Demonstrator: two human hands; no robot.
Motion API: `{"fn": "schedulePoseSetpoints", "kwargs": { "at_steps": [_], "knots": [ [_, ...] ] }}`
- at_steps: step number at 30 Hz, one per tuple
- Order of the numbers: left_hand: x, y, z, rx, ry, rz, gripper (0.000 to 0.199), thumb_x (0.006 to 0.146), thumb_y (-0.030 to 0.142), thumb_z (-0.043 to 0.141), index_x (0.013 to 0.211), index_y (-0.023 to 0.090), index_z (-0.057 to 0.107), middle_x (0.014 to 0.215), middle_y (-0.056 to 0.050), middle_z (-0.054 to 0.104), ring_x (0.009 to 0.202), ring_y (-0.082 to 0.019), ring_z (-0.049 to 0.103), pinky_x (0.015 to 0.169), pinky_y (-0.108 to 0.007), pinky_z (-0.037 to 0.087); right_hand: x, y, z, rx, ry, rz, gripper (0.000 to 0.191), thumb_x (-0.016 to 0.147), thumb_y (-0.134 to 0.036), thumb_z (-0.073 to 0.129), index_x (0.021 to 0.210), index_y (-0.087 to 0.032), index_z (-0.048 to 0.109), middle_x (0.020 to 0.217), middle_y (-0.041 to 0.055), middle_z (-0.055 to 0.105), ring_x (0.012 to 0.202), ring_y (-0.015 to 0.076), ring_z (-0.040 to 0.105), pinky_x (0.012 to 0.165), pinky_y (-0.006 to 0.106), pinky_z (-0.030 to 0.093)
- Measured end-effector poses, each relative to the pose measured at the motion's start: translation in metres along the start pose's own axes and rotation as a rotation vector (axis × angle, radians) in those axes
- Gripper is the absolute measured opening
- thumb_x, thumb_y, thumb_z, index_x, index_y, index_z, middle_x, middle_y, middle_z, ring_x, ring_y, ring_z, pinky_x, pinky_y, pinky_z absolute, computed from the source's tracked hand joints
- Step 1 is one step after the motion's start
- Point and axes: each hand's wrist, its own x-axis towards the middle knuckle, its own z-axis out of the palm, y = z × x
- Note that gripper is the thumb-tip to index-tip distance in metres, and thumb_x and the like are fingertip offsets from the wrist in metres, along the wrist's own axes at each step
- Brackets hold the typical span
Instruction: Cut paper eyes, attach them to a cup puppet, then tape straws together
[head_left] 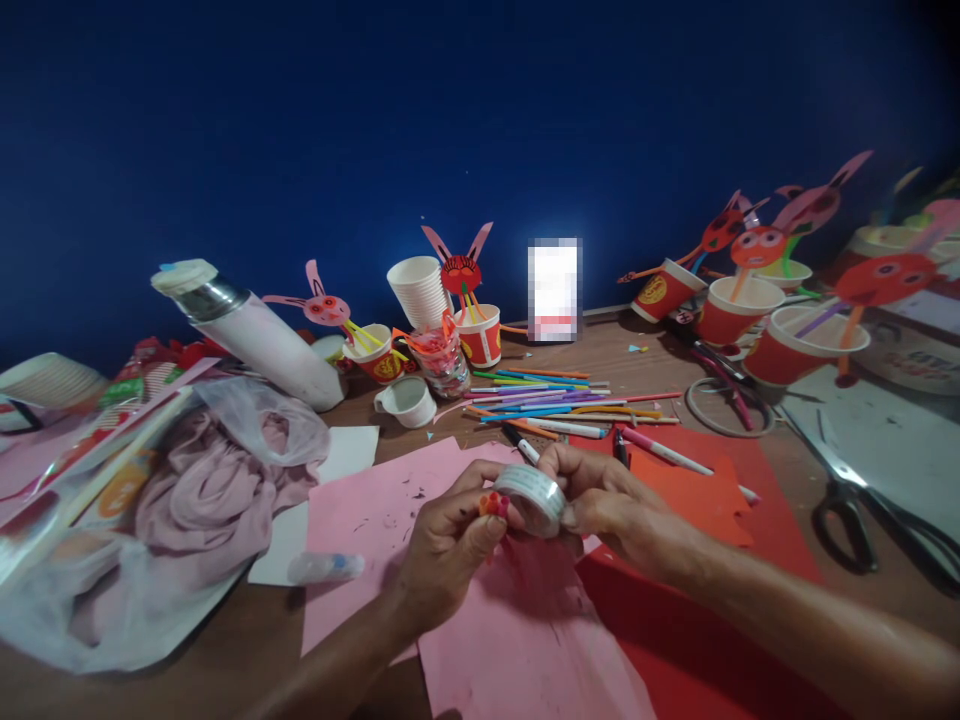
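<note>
My right hand (611, 500) pinches the edge of a roll of clear tape (534, 488), which is tilted above the pink paper (517, 610). On the other side, my left hand (446, 535) is closed on a small orange and pink bundle (493, 504), held between thumb and fingers. The bundle's exact kind is hard to make out. Some left fingers reach behind the tape roll, and part of the bundle is hidden by the hand. Red paper (675, 640) and a torn orange sheet (682, 495) lie under my right forearm.
Colored sticks (555, 395) and markers (667, 450) lie beyond my hands. Red cups with rabbit-faced paper figures, including one cup (480, 338), stand behind. Scissors (862, 490) lie right; a white flask (262, 340), a mug (409, 402) and a plastic bag (67, 610) are left.
</note>
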Motion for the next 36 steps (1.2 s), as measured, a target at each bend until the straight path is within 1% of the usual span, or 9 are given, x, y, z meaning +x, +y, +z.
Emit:
{"fn": "schedulePoseSetpoints", "kwargs": {
  "at_steps": [4,10,14,20,25,27,29,32,36],
  "knots": [
    [-0.001,-0.004,-0.001,-0.067,0.014,-0.038,0.02,0.084,0.028,0.049,0.082,0.017,0.065,0.092,-0.009,0.058,0.086,-0.019,0.052,0.072,-0.029,0.043,0.002,0.001,0.0,0.018,0.008,0.01,0.021,0.053,-0.002,0.047,0.07,-0.014,0.051,0.059,-0.0036,0.056,0.049,0.005,0.048,0.044,0.013,0.036],
    [-0.002,-0.008,0.001,-0.115,0.024,-0.062,0.019,0.082,0.03,0.051,0.079,0.016,0.064,0.103,-0.01,0.055,0.088,-0.02,0.053,0.074,-0.031,0.043,0.001,0.003,0.001,0.035,0.076,0.037,0.006,0.063,-0.012,0.049,0.068,-0.014,0.051,0.057,-0.0019,0.057,0.044,0.0055,0.047,0.04,0.014,0.035],
    [-0.002,-0.01,0.0,-0.111,0.025,-0.064,0.02,0.082,0.031,0.051,0.08,0.015,0.063,0.103,-0.011,0.055,0.089,-0.02,0.053,0.072,-0.03,0.044,0.001,0.003,0.001,0.03,0.054,0.047,0.011,0.06,-0.01,0.048,0.069,-0.014,0.052,0.063,-0.0007,0.059,0.044,0.006,0.048,0.04,0.015,0.037],
    [-0.002,-0.011,-0.001,-0.153,0.041,-0.077,0.022,0.08,0.033,0.053,0.077,0.014,0.063,0.101,-0.011,0.056,0.087,-0.021,0.054,0.074,-0.032,0.044,0.001,0.004,0.0,0.059,0.031,0.041,0.015,0.058,-0.008,0.047,0.07,-0.014,0.053,0.063,-0.0009,0.06,0.044,0.0058,0.049,0.041,0.015,0.038],
    [-0.004,-0.01,-0.001,-0.185,0.058,-0.126,0.022,0.079,0.035,0.054,0.075,0.015,0.062,0.085,-0.009,0.06,0.081,-0.02,0.056,0.072,-0.032,0.045,0.001,0.004,0.0,0.06,0.037,0.048,0.022,0.053,-0.005,0.045,0.071,-0.014,0.054,0.063,-0.0006,0.062,0.043,0.0058,0.049,0.041,0.015,0.038],
    [-0.004,-0.01,-0.001,-0.194,0.067,-0.14,0.023,0.079,0.036,0.055,0.074,0.015,0.062,0.084,-0.009,0.06,0.08,-0.02,0.056,0.071,-0.032,0.045,0.002,0.004,0.0,0.074,0.028,0.035,0.02,0.055,-0.006,0.046,0.072,-0.013,0.055,0.064,0.0001,0.062,0.044,0.0071,0.051,0.042,0.017,0.039],
    [-0.004,-0.01,-0.001,-0.202,0.064,-0.142,0.023,0.078,0.036,0.055,0.075,0.014,0.062,0.089,-0.009,0.06,0.08,-0.019,0.056,0.07,-0.032,0.045,0.002,0.005,-0.001,0.083,0.032,0.027,0.015,0.059,-0.008,0.046,0.07,-0.013,0.055,0.065,0.0015,0.063,0.045,0.0083,0.053,0.042,0.018,0.04],
    [-0.004,-0.011,-0.001,-0.211,0.038,-0.141,0.022,0.079,0.035,0.054,0.078,0.014,0.063,0.091,-0.01,0.059,0.079,-0.019,0.056,0.069,-0.03,0.045,0.003,0.007,-0.001,0.095,0.057,0.027,0.009,0.065,-0.011,0.046,0.068,-0.013,0.054,0.064,0.0024,0.063,0.044,0.0087,0.053,0.039,0.017,0.038],
    [-0.004,-0.012,-0.002,-0.193,0.023,-0.138,0.022,0.08,0.035,0.053,0.079,0.015,0.063,0.086,-0.008,0.059,0.078,-0.018,0.056,0.067,-0.029,0.045,0.002,0.008,-0.001,0.11,0.048,0.013,0.011,0.062,-0.01,0.046,0.068,-0.014,0.054,0.061,0.0006,0.062,0.039,0.0081,0.051,0.037,0.017,0.038]
  ]
}}
